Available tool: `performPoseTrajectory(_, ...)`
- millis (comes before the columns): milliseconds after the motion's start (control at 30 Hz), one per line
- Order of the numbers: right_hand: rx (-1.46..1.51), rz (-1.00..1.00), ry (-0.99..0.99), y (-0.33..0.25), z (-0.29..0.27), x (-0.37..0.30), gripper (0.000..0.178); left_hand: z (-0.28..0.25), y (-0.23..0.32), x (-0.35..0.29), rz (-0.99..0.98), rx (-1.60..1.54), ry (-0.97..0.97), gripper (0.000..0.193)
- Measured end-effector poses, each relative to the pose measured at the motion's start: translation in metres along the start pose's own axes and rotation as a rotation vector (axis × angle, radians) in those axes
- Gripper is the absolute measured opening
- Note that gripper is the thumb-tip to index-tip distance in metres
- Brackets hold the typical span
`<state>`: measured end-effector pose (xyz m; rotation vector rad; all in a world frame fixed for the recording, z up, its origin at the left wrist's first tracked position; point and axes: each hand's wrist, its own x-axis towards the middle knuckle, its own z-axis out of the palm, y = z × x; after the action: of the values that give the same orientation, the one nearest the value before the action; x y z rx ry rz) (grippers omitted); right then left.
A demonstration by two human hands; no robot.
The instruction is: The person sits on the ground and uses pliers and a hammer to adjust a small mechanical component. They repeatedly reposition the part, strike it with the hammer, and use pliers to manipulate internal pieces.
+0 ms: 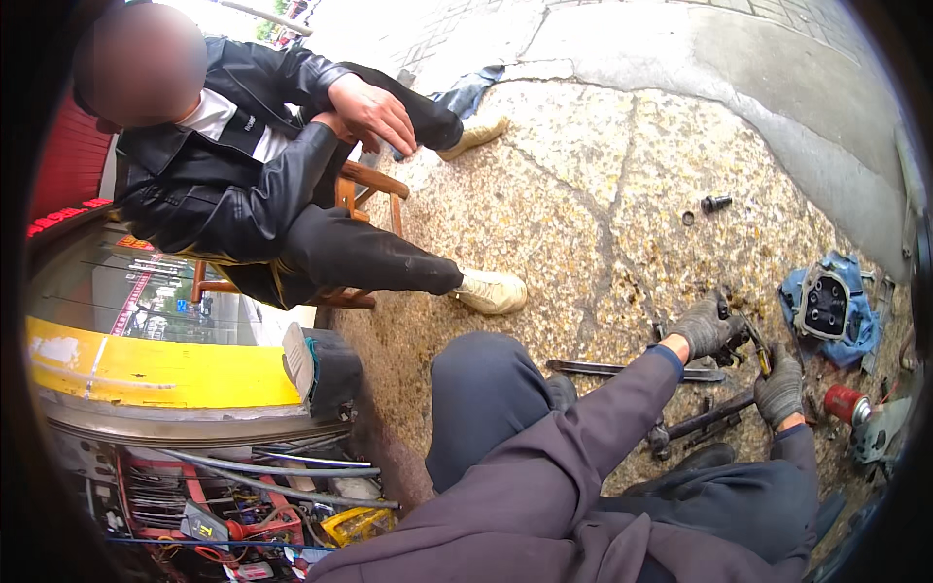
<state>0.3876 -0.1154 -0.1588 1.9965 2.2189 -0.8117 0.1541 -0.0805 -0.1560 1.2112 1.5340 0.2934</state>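
Observation:
Both my hands wear grey work gloves and meet low over the ground at the right. My left hand [707, 328] is closed around a dark, greasy metal part, whose kind I cannot make out. In my right hand [778, 389] is a slim hand tool [764, 360] with a yellowish section, gripped upright; its upper end meets the dark part. Beneath my hands a thick dark bar [711, 415] lies slanting on the ground. A long flat metal bar [622, 370] rests to the left, partly behind my left sleeve.
A black metal cover [826, 306] sits on a blue cloth [860, 335] at the right, near a red spray can [846, 404]. A black fitting [716, 203] and a small ring [688, 219] lie farther off. At left, a person sits on a wooden chair [374, 180] above a tool-filled box [282, 476].

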Motion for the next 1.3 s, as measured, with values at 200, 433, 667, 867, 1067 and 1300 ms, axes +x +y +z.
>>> performPoseTrajectory(200, 0.182, -0.152, 0.098, -0.017, 0.004, 0.021, 0.039, -0.026, -0.008, 0.006, 0.023, -0.100, 0.080, 0.081)
performPoseTrajectory(433, 0.217, -0.149, 0.111, -0.019, -0.007, 0.014, 0.039, -0.026, 0.008, -0.011, 0.055, -0.030, 0.151, 0.076)
performPoseTrajectory(667, 0.118, -0.125, 0.054, -0.027, -0.005, 0.021, 0.039, -0.027, 0.014, -0.019, -0.019, 0.123, 0.252, 0.073)
performPoseTrajectory(867, 0.067, -0.089, 0.013, -0.029, -0.001, 0.023, 0.038, -0.028, 0.016, -0.022, -0.055, 0.169, 0.266, 0.075)
performPoseTrajectory(1067, 0.101, -0.134, 0.045, -0.033, -0.007, 0.018, 0.037, -0.023, 0.001, -0.008, -0.064, 0.138, 0.213, 0.084)
performPoseTrajectory(1300, 0.218, -0.227, 0.068, -0.025, -0.015, 0.011, 0.042, -0.012, -0.055, 0.031, 0.009, -0.518, -0.138, 0.035)
